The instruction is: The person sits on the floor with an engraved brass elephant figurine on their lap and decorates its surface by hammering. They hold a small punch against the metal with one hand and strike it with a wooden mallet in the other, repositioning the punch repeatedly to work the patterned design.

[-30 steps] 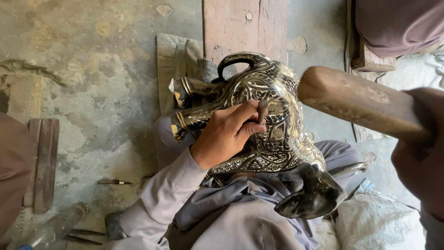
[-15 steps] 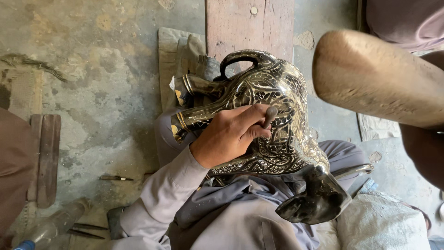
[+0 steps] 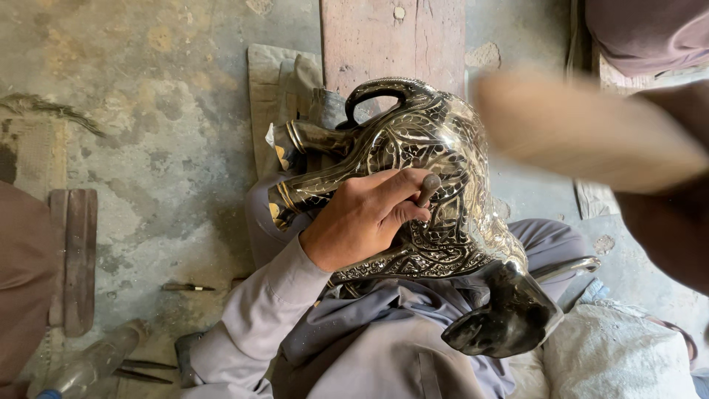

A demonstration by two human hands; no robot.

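An ornate engraved metal jug lies on its side across my lap, with its curved handle up and its dark base toward me. My left hand rests on the jug's body and pinches a small metal chisel, tip against the patterned surface. My right hand, dark and partly out of frame at the right, grips a wooden mallet. The mallet's head is motion-blurred above and to the right of the chisel.
A wooden plank and folded cloth lie under the jug on a concrete floor. Small tools and a plastic bottle lie at lower left, a wooden block at left, a white sack at lower right.
The mallet rose close to the camera and now sweeps left in a blur toward the chisel. My left hand and the jug have stayed put.
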